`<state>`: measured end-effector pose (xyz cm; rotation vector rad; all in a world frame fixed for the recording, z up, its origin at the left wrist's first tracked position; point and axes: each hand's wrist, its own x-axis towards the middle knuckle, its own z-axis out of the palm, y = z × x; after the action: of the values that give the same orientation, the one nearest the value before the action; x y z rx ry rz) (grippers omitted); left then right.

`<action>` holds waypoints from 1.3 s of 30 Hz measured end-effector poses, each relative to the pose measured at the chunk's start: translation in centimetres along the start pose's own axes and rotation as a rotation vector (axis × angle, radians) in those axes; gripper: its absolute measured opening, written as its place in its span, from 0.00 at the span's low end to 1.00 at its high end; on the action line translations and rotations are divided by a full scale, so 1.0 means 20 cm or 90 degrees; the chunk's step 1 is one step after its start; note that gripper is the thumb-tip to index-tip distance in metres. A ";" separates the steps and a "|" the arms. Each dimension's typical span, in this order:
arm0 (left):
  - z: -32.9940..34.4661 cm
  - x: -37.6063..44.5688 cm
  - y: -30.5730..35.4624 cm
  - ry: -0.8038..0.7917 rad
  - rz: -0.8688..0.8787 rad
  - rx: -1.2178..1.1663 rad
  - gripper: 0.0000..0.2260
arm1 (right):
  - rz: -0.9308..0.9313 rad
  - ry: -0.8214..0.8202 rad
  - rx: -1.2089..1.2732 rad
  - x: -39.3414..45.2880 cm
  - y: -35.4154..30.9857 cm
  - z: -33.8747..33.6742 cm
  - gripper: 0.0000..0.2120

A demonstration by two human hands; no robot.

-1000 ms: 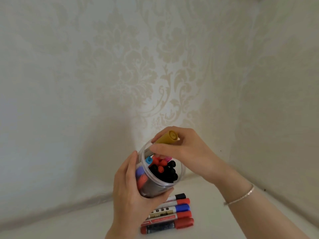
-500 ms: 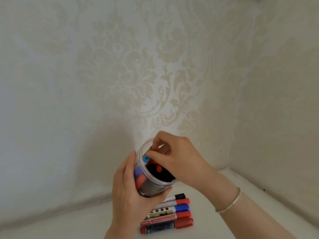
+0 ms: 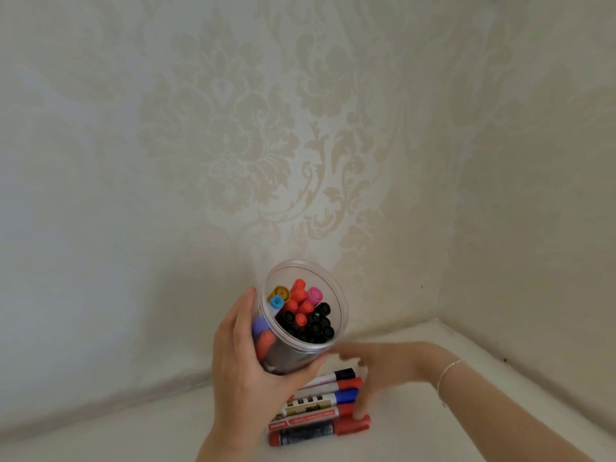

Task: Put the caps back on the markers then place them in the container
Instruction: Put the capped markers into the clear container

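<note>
My left hand (image 3: 245,365) grips a clear plastic container (image 3: 335,291) held tilted above the white surface. Inside stand several capped markers with black, red, pink, blue and yellow ends; the yellow marker (image 3: 279,292) sits by the left wall of the container. Below it a row of thick capped markers (image 3: 320,406) lies side by side on the surface, with black, red and blue caps. My right hand (image 3: 383,368), blurred, hovers over the cap ends of that row, fingers spread and pointing down, thumb near the lowest red cap (image 3: 355,426). It holds nothing.
The white surface (image 3: 416,428) ends at patterned wallpaper (image 3: 233,145) behind and a second wall (image 3: 533,228) on the right, forming a corner. A thin bracelet (image 3: 446,373) circles my right wrist.
My right hand dropped the yellow marker into the container, left the container's mouth and moved down to the row of markers on the surface. The left hand kept holding the container.
</note>
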<state>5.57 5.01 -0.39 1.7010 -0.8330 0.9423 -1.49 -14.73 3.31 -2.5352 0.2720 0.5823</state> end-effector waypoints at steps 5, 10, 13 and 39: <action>0.00 0.00 0.00 -0.010 0.014 0.003 0.49 | -0.033 0.066 -0.104 0.07 0.05 0.09 0.38; 0.00 0.00 0.00 -0.014 0.004 0.003 0.50 | -0.051 0.110 -0.160 0.11 0.06 0.13 0.32; 0.00 0.00 -0.01 -0.011 0.005 0.003 0.50 | -0.037 0.163 -0.148 0.15 0.09 0.15 0.27; 0.02 -0.02 -0.04 -0.035 0.018 0.035 0.51 | -0.108 0.376 -0.433 0.24 0.13 0.27 0.32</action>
<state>6.15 4.98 -1.11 1.7734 -0.8770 0.9485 0.19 -14.38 -4.21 -3.3047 0.0566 -0.2062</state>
